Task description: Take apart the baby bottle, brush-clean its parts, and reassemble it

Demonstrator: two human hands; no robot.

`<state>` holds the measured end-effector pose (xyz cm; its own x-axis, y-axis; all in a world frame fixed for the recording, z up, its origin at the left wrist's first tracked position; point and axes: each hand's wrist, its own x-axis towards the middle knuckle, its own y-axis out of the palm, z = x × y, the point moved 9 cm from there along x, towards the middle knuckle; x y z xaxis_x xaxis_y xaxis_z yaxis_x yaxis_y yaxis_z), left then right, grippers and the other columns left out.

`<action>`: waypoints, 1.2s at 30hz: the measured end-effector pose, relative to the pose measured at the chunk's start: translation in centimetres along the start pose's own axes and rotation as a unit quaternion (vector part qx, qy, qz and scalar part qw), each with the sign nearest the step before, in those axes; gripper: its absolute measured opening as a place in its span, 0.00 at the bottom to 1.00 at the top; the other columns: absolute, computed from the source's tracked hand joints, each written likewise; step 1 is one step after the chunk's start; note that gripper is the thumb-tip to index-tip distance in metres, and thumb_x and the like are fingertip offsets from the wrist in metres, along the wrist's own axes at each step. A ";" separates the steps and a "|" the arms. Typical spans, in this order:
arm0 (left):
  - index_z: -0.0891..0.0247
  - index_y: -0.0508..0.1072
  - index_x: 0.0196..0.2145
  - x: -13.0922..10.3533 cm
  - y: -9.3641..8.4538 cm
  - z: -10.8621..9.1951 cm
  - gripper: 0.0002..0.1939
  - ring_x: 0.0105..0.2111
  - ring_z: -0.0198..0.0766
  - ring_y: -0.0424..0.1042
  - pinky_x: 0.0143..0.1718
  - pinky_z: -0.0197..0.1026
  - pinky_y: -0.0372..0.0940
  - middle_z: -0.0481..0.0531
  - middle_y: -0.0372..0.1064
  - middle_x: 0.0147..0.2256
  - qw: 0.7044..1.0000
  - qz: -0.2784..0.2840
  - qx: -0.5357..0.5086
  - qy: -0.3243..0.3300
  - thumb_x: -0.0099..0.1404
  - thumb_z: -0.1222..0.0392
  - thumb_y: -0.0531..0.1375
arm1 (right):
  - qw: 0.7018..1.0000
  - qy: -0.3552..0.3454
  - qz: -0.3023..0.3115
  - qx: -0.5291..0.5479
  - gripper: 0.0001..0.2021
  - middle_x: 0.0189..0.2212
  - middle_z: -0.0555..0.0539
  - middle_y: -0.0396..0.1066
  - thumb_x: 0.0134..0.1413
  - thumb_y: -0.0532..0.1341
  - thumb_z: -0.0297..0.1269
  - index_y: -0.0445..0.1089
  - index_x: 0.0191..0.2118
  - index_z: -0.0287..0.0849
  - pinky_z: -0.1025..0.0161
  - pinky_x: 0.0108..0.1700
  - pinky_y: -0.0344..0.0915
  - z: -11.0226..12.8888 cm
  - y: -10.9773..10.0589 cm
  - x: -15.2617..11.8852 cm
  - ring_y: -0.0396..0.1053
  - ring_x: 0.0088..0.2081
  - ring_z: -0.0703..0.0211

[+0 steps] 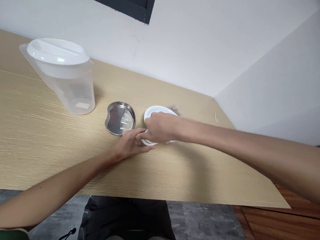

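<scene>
My left hand is curled round the side of a small white round dish, its thumb and fingers on the rim. Over that dish, my right hand is closed with the fingertips pointing down and left. Whatever it pinches is hidden beneath the knuckles. Partly covered by the right hand, a white plate lies just behind. Left of the hands sits a shiny metal kidney dish, with a small clear plastic cup lying in it.
A clear plastic pitcher with a white lid stands at the back left of the wooden table. Some grey fuzz shows behind the plate. A thin white curved piece lies at the right. The wall borders the back edge.
</scene>
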<state>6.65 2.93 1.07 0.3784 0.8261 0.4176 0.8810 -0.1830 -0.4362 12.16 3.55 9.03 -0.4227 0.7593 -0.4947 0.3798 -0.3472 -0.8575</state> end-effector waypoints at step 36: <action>0.61 0.74 0.51 -0.6 -0.1 -0.2 0.33 0.41 0.47 0.78 0.39 0.44 0.72 0.53 0.79 0.43 0.993 -0.046 -0.047 -0.094 0.51 0.44 0.74 | 0.985 0.035 0.041 0.166 0.19 0.22 0.45 0.75 0.58 0.66 0.52 0.77 0.32 0.37 0.61 0.31 0.71 -0.9 0.3 0.0 0.77 0.23 0.54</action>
<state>6.35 2.31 1.05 0.2420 0.9253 0.2919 0.9357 -0.1430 -0.3225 13.05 3.94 8.93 -0.3401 0.7533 -0.5629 0.1160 -0.5604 -0.8200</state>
